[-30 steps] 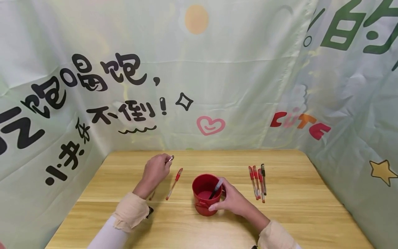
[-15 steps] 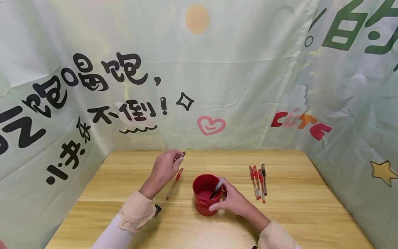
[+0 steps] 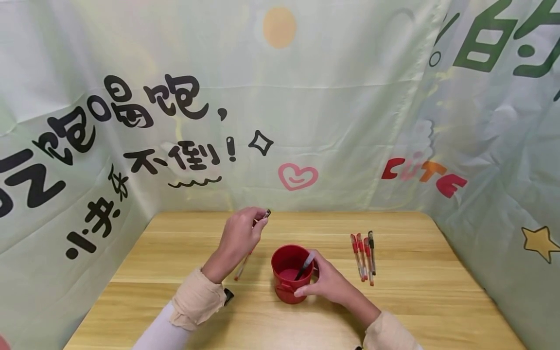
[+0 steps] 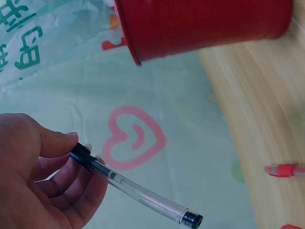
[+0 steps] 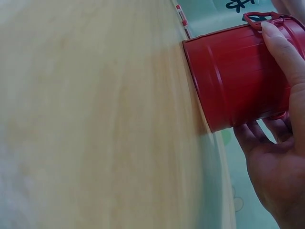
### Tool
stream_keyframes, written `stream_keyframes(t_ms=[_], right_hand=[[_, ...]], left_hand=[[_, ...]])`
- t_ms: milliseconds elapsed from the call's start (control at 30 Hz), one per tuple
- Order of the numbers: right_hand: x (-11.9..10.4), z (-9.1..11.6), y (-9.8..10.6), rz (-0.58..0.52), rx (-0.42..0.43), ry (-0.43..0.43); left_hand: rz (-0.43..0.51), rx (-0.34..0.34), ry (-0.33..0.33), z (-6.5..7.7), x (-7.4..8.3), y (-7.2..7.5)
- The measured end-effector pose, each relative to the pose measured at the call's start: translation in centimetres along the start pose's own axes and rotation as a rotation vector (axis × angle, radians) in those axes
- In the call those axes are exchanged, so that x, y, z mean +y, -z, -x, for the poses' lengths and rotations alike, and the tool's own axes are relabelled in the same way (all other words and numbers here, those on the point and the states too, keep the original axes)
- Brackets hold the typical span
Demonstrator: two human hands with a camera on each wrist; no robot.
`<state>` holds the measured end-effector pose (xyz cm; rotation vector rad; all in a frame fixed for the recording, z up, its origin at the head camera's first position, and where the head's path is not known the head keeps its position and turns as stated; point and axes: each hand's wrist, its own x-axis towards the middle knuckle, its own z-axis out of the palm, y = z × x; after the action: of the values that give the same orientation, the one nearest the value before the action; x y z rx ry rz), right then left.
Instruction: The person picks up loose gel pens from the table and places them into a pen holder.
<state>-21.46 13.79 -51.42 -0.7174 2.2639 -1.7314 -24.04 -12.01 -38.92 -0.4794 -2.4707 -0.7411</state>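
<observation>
Apparently beyond the rim (image 3: 273, 267) of the mug (image 3: 281, 288) the right hand (image 3: 327, 279) holds, the left hand (image 3: 241, 234) pinches a pen (image 4: 138, 192).

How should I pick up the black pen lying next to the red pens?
I'd pinch the black pen by its cap, coming in from the right. It lies flat with no pen on that side, and its cap pokes out a bit past the red pen beside it.
</observation>
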Motion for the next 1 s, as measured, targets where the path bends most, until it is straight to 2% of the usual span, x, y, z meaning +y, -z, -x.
stream_keyframes(t_ms=[267, 533, 700, 1000], right_hand=[[0.2, 0.0, 0.2, -0.004, 0.0, 0.01], [-0.2, 0.0, -0.1, -0.002, 0.0, -0.031], [-0.5, 0.0, -0.2, 0.0, 0.009, -0.058], [-0.3, 0.0, 0.0, -0.005, -0.004, -0.042]], left_hand=[[0.083, 0.056, -0.113, 0.0, 2.0, 0.2], [0.199, 0.08, -0.103, 0.5, 3.9, 0.5], [0.245, 0.096, -0.142, 1.0, 4.8, 0.3], [0.264, 0.053, -0.193, 1.7, 5.5, -0.4]])
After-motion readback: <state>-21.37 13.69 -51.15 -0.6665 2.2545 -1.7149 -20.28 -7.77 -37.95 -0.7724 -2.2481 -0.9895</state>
